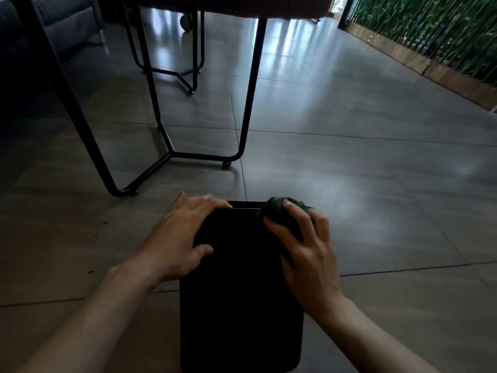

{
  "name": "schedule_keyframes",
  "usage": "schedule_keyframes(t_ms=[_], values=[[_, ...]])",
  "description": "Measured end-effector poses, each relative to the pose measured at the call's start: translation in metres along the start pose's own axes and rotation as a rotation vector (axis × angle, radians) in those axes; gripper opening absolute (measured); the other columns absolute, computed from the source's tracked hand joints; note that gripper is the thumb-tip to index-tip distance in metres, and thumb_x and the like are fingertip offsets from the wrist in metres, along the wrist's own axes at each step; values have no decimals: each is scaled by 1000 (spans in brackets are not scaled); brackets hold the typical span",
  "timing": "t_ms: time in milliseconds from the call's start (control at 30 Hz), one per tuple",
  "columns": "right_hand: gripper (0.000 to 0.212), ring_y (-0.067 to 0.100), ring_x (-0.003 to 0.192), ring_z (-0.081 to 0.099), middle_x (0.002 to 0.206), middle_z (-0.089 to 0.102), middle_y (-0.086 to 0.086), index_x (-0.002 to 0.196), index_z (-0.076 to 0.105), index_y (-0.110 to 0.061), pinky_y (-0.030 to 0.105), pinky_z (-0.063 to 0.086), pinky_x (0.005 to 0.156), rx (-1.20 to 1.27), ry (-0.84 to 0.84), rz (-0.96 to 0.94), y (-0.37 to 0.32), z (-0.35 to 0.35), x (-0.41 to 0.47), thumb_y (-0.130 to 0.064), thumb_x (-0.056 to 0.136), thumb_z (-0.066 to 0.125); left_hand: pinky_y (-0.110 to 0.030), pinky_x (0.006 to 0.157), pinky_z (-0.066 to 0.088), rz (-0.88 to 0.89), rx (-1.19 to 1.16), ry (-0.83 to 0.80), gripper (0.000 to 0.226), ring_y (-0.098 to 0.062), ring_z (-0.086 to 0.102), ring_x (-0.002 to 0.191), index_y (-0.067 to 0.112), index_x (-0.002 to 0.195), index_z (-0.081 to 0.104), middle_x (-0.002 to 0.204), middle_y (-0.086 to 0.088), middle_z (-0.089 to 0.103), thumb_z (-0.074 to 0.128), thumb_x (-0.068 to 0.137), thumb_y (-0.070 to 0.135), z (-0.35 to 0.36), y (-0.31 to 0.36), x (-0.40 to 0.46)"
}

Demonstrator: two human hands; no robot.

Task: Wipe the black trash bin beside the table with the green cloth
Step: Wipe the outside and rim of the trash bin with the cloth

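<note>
The black trash bin lies low in the middle of the view on the tiled floor, its dark side facing up. My left hand rests flat on the bin's upper left part, fingers reaching its far edge. My right hand presses the bunched green cloth against the bin's far right corner, fingers closed around the cloth. Much of the cloth is hidden under my fingers.
A table with black metal legs stands just beyond the bin, its base bar on the floor. A grey sofa sits at far left. A green plant wall with a wooden base runs along the right.
</note>
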State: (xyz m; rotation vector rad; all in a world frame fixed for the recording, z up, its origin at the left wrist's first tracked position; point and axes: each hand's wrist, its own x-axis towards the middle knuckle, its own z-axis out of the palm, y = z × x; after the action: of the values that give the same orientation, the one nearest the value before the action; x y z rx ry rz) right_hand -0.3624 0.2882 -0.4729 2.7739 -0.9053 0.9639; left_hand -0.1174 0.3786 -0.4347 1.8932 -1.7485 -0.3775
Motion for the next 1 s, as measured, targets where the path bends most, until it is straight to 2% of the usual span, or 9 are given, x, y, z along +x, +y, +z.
schedule_keyframes(t_ms=[67, 133, 267, 400, 600, 700, 767, 867, 1000], values=[[43, 46, 122, 50, 148, 53, 12, 133, 66, -23, 46, 52, 100, -41, -6, -3, -10, 4, -2, -15, 91, 59, -43, 127, 6, -3, 12, 8, 83, -5, 23, 149, 49, 138, 40, 151, 9, 45, 84, 74, 17, -1, 1, -1], [37, 47, 111, 63, 137, 65, 12, 124, 73, -24, 48, 59, 89, -130, -52, -247, -22, 11, -38, -13, 95, 53, -42, 127, 5, -3, 25, 11, 82, -6, 23, 149, 47, 139, 41, 151, 8, 45, 84, 74, 17, -1, 0, -1], [21, 24, 99, 72, 126, 64, -7, 115, 66, -35, 28, 61, 73, -154, -343, -498, -30, 2, -106, -26, 100, 53, -44, 127, 6, -6, 15, 1, 81, -9, 23, 150, 47, 138, 41, 150, 11, 45, 83, 75, 19, -1, 1, -2], [16, 26, 79, 64, 100, 66, -5, 85, 62, -31, 33, 55, 52, 66, -311, -165, -3, -34, -75, -36, 73, 72, -53, 124, 19, -27, 4, -33, 79, -17, 30, 147, 51, 132, 39, 145, 19, 46, 84, 74, 21, -6, -2, -5], [41, 13, 68, 59, 82, 62, -14, 79, 62, -37, 27, 47, 58, 26, -164, 472, 80, -102, 12, -71, 60, 76, -45, 107, 40, -67, -42, -61, 72, -14, 48, 120, 49, 116, 41, 121, 20, 55, 83, 68, 14, -25, -27, -18], [46, 23, 89, 65, 103, 68, -4, 111, 63, -54, 37, 54, 73, 21, -343, 484, 94, -104, 28, -54, 70, 84, -36, 98, 42, -51, -71, -85, 71, -11, 49, 112, 46, 112, 42, 115, 16, 56, 81, 66, 8, -31, -37, -25], [63, 19, 96, 62, 109, 61, -9, 131, 45, -69, 35, 51, 79, 30, -569, 392, 85, -96, 34, -49, 82, 79, -32, 97, 43, -23, -104, -97, 70, -5, 48, 115, 44, 112, 44, 119, 19, 57, 80, 65, 6, -34, -42, -30], [51, 15, 91, 59, 108, 53, -11, 131, 49, -68, 33, 50, 76, 50, -693, 216, 64, -78, 40, -46, 91, 70, -22, 100, 39, 0, -120, -104, 65, 3, 45, 125, 40, 110, 46, 129, 28, 56, 82, 70, 5, -37, -49, -37], [22, 19, 90, 63, 109, 53, -13, 117, 63, -50, 41, 55, 74, 75, -655, 145, 45, -74, 44, -45, 96, 63, -27, 106, 32, -13, -62, -46, 58, -11, 47, 130, 35, 107, 46, 141, 18, 53, 82, 72, 6, -39, -57, -42]])
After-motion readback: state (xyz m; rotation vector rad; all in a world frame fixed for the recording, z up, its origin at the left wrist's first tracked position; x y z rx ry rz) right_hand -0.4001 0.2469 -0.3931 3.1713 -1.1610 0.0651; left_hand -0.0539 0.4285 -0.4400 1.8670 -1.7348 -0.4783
